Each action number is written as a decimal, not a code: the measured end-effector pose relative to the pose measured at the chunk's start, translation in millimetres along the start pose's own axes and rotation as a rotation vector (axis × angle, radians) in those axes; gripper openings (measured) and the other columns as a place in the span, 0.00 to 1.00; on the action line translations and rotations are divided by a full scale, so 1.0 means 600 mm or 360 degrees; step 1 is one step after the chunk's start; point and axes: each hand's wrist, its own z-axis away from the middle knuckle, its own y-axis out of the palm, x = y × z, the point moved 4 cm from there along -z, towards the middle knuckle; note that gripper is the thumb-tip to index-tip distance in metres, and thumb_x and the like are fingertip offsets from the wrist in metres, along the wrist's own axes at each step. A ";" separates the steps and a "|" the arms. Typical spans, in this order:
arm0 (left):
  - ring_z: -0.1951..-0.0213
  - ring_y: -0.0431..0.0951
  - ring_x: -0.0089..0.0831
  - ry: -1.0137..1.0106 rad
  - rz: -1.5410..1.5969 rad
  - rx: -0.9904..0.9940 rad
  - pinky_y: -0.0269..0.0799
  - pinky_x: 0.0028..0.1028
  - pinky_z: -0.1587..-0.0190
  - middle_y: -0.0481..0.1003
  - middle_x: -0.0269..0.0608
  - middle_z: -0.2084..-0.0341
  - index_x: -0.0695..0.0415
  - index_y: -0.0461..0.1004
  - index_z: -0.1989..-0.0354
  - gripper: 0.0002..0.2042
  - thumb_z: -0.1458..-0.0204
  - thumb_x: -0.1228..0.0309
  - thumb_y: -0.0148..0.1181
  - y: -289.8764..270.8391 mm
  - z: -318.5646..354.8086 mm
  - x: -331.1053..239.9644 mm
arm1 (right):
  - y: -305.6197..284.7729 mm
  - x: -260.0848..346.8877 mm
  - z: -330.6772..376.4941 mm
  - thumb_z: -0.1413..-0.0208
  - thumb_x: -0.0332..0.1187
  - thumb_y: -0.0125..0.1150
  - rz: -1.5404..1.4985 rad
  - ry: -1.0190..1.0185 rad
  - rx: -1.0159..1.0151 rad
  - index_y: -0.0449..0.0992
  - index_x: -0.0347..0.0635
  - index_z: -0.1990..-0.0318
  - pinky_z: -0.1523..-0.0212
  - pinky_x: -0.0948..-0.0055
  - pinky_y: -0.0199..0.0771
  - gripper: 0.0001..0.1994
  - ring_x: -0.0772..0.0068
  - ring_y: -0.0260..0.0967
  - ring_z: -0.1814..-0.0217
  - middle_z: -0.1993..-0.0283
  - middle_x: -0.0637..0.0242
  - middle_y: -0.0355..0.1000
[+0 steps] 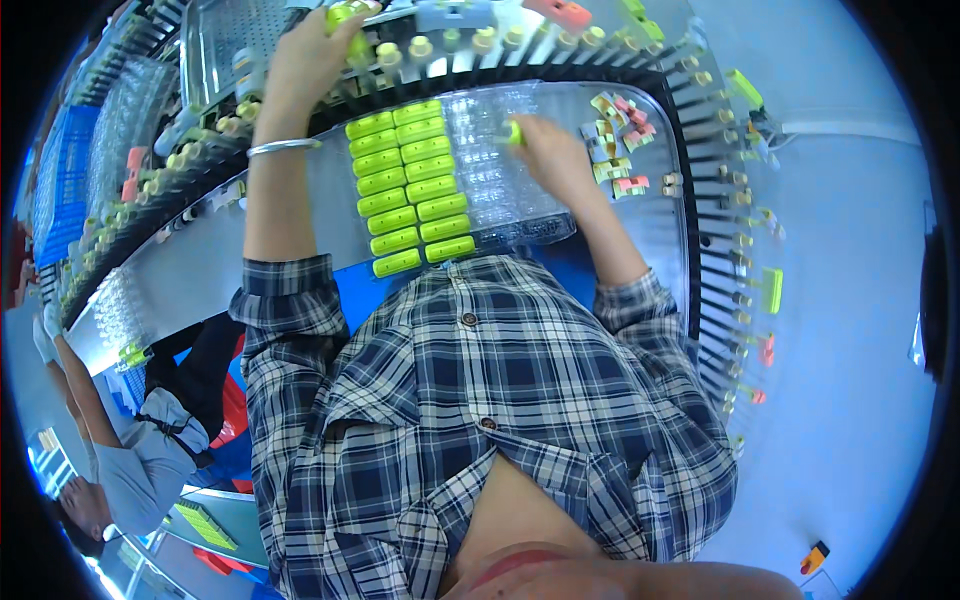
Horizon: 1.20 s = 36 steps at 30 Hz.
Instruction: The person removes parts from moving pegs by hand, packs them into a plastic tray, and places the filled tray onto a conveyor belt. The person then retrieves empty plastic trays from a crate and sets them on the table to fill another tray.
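Note:
A clear plastic tray [490, 165] lies in front of me, its left part filled with two columns of lime-green oblong pieces [428, 165]. My right hand [552, 160] is above the tray's right side, fingers closed on a small lime-green piece [515, 133]; most of it is hidden by the fingers. At the far left, my left hand [312, 55] reaches over the black toothed conveyor [375, 97] and grips a lime-green piece [347, 14]. Its fingers partly cover that piece.
Loose pink, white and lime-green clips [620, 145] lie right of the tray. Pale pegs [484, 40] line the conveyor, which curves around the work surface. A blue crate [65, 185] and stacked clear trays [130, 130] stand at left. Another person [150, 460] works at lower left.

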 end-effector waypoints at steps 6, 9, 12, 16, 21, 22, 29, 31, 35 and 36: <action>0.54 0.77 0.51 0.0174 -0.0426 -0.0079 0.71 0.42 0.53 0.79 0.52 0.60 0.50 0.74 0.46 0.21 0.47 0.58 0.57 -0.020 0.015 -0.001 | 0.022 -0.098 -0.058 0.48 0.35 0.61 0.0162 0.0094 -0.0085 0.66 0.46 0.45 0.50 0.55 0.71 0.21 0.52 0.70 0.47 0.52 0.57 0.74; 0.56 0.78 0.49 0.0298 -0.0428 -0.0241 0.71 0.42 0.54 0.79 0.49 0.59 0.49 0.74 0.46 0.19 0.47 0.63 0.58 -0.035 0.045 0.000 | 0.036 -0.132 -0.068 0.48 0.34 0.59 0.0204 -0.0003 -0.0177 0.70 0.46 0.48 0.49 0.56 0.70 0.18 0.55 0.70 0.46 0.50 0.60 0.74; 0.58 0.78 0.44 0.0375 -0.0433 -0.0528 0.73 0.39 0.57 0.79 0.45 0.60 0.49 0.75 0.48 0.16 0.47 0.67 0.58 -0.053 0.074 -0.003 | 0.041 -0.156 -0.058 0.50 0.30 0.55 0.0482 -0.0157 -0.0340 0.76 0.47 0.56 0.45 0.62 0.66 0.13 0.63 0.69 0.44 0.49 0.67 0.74; 0.63 0.79 0.36 0.0622 -0.0348 -0.0798 0.74 0.32 0.60 0.79 0.41 0.65 0.49 0.76 0.49 0.18 0.51 0.71 0.65 -0.080 0.126 -0.064 | 0.039 -0.173 -0.031 0.51 0.29 0.55 0.0495 -0.0132 -0.0410 0.76 0.47 0.53 0.44 0.60 0.65 0.15 0.62 0.68 0.43 0.47 0.66 0.73; 0.60 0.77 0.43 0.0655 0.0142 -0.0061 0.73 0.39 0.59 0.77 0.43 0.64 0.52 0.72 0.52 0.20 0.55 0.68 0.68 0.144 0.155 -0.133 | 0.048 -0.140 -0.027 0.50 0.30 0.61 0.0310 -0.0107 -0.0405 0.73 0.46 0.48 0.40 0.60 0.64 0.19 0.57 0.65 0.40 0.43 0.63 0.70; 0.61 0.77 0.44 0.0715 0.0205 -0.0086 0.73 0.40 0.60 0.76 0.43 0.66 0.53 0.72 0.54 0.20 0.56 0.68 0.68 0.196 0.147 -0.131 | 0.059 -0.132 -0.022 0.48 0.31 0.61 0.0239 -0.0099 -0.0373 0.73 0.45 0.47 0.40 0.58 0.64 0.19 0.54 0.65 0.40 0.43 0.60 0.70; 0.57 0.72 0.38 0.0676 -0.0207 -0.0222 0.70 0.37 0.55 0.73 0.35 0.65 0.52 0.76 0.61 0.13 0.57 0.67 0.65 0.324 0.128 -0.040 | 0.069 -0.057 0.013 0.52 0.31 0.64 -0.0103 -0.0156 -0.0383 0.72 0.44 0.47 0.40 0.58 0.64 0.22 0.54 0.65 0.40 0.45 0.59 0.71; 0.57 0.72 0.35 0.0796 -0.0271 -0.0282 0.69 0.36 0.56 0.74 0.32 0.67 0.51 0.77 0.59 0.13 0.56 0.67 0.64 0.311 0.131 -0.034 | 0.065 -0.070 0.035 0.52 0.31 0.63 -0.0216 -0.0062 -0.0358 0.72 0.43 0.47 0.40 0.59 0.64 0.22 0.53 0.65 0.40 0.45 0.57 0.71; 0.59 0.75 0.34 0.0760 -0.0024 -0.0369 0.71 0.34 0.58 0.77 0.34 0.65 0.53 0.79 0.60 0.10 0.52 0.70 0.62 0.249 0.156 -0.061 | 0.047 -0.096 0.077 0.51 0.29 0.62 -0.0238 0.0094 -0.0416 0.72 0.40 0.47 0.39 0.60 0.64 0.21 0.52 0.67 0.41 0.46 0.55 0.72; 0.62 0.75 0.35 0.0723 0.0123 -0.0410 0.71 0.33 0.59 0.77 0.35 0.66 0.54 0.79 0.61 0.08 0.51 0.71 0.62 0.219 0.159 -0.079 | 0.046 -0.106 0.086 0.50 0.29 0.61 -0.0247 0.0135 -0.0410 0.72 0.40 0.47 0.39 0.60 0.64 0.20 0.51 0.67 0.41 0.46 0.54 0.72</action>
